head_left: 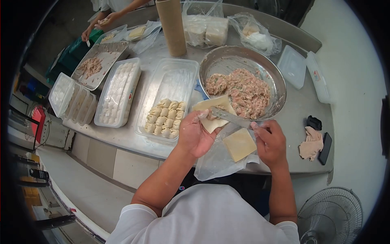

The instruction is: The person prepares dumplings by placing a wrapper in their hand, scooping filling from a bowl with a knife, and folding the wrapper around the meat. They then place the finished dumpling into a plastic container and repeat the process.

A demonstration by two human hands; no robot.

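My left hand (197, 133) is closed under a square dumpling wrapper (224, 104), holding it up. A metal spreader (233, 119) is gripped in my right hand (269, 142), its flat end laid on a dab of meat filling (212, 116) in the wrapper. Just beyond is a wide round steel bowl (283, 87) with pink, green-flecked minced meat (248, 91). A stack of square wrappers (240, 144) lies on a plastic sheet (207, 166) below my hands. Left of them, a clear plastic tub (148, 87) contains rows of folded dumplings (164, 118).
Filled tubs (118, 93) and a meat tray (99, 65) stand left. At the back are a cardboard tube (171, 28) and bagged blocks (207, 32). A phone (325, 148) and cloth (311, 143) lie right, above a fan (331, 215). Another person's hands (106, 19) work far left.
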